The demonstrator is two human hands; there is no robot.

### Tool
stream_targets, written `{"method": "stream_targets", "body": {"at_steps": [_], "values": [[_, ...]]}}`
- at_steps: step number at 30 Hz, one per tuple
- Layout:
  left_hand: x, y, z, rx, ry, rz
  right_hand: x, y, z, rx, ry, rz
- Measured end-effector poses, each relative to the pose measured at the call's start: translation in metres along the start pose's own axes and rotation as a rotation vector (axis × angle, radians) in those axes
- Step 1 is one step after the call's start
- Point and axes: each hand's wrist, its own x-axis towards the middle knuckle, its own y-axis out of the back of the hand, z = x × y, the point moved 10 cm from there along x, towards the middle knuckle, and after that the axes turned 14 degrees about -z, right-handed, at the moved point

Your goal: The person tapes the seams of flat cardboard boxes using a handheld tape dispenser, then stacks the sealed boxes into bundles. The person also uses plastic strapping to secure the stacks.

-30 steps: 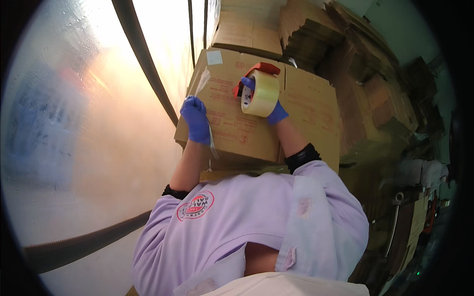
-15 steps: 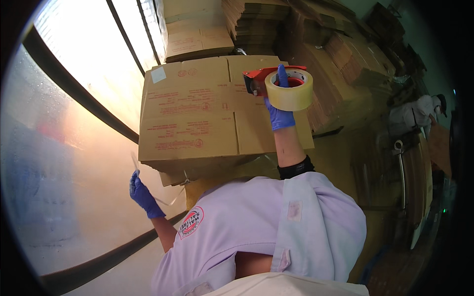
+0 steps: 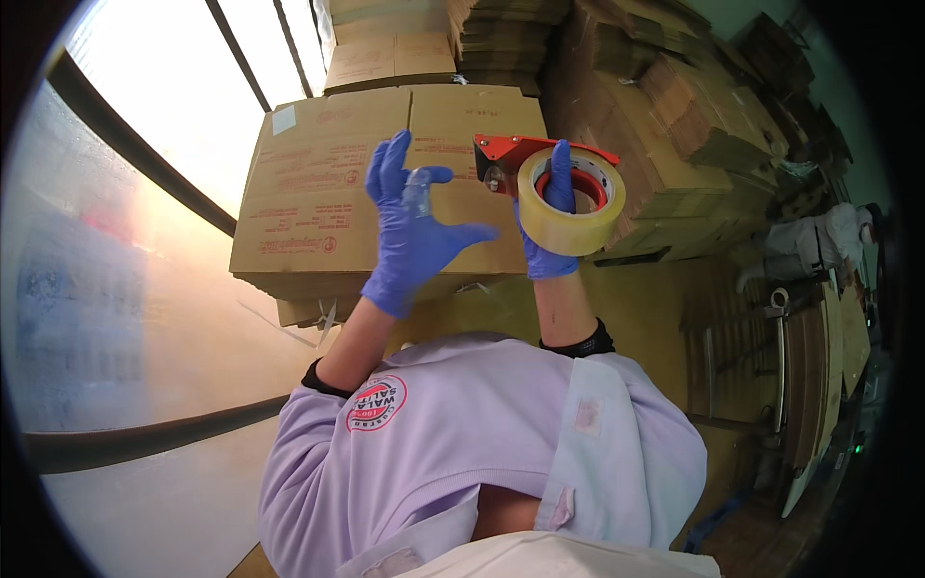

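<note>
My right hand (image 3: 552, 252), in a blue glove, grips a red tape dispenser (image 3: 511, 147) loaded with a wide roll of clear yellowish tape (image 3: 575, 229). It is held up over the right side of a bundle of flat cardboard (image 3: 318, 217) with red print. To the left of the dispenser, my gloved left hand (image 3: 409, 236) is raised over the same cardboard, thumb and fingers apart. A shiny clear bit, apparently tape, clings to one of its fingers. Pale strapping ends (image 3: 328, 316) stick out at the bundle's near edge.
More stacked flat cardboard (image 3: 689, 116) rises at the back and right. A translucent sheet wall (image 3: 125, 289) with dark bars runs along the left. Another person (image 3: 819, 234) in light clothing bends at the far right, near upright boards (image 3: 807, 366).
My left hand has come up from the lower left, away from a pale strip, to beside the dispenser. The right hand keeps the dispenser, slightly lower. The view has shifted a little.
</note>
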Motion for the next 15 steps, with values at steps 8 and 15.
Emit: {"method": "stream_targets", "body": {"at_steps": [8,15], "values": [[0.018,-0.077,0.009,-0.176,-0.117,-0.197,-0.023,0.043,-0.039,-0.138,-0.04,0.107],[0.013,-0.102,0.0,-0.584,0.117,-0.535,-0.036,0.027,-0.055,-0.087,0.071,-0.171]]}}
